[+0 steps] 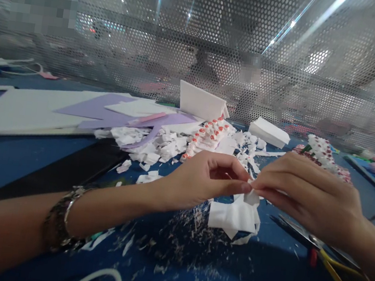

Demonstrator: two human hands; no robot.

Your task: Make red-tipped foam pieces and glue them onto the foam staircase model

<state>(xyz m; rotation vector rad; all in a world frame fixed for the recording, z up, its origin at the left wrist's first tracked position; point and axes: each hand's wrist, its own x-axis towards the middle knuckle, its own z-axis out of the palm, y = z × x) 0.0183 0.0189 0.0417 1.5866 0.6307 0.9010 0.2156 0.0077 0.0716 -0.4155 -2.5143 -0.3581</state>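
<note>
My left hand point(213, 175) and my right hand point(308, 193) meet fingertip to fingertip over the blue table. Both pinch a small piece of white paper point(250, 184), mostly hidden by the fingers. Right below lie several larger white paper pieces point(234, 218), overlapping one another. Behind the hands sits a cluster of white bits with red tips point(208, 136), among a heap of torn white paper scraps point(168, 145). Scissors with yellow handles point(333, 265) lie under my right wrist, partly covered by it.
White sheets point(36, 107) and purple sheets point(91, 108) spread at the left, beside a flat black object point(62, 170). Two folded white pieces stand near the perforated metal screen point(221, 39). Fine shreds point(190, 251) litter the front; a white cable point(104, 274) loops at the bottom edge.
</note>
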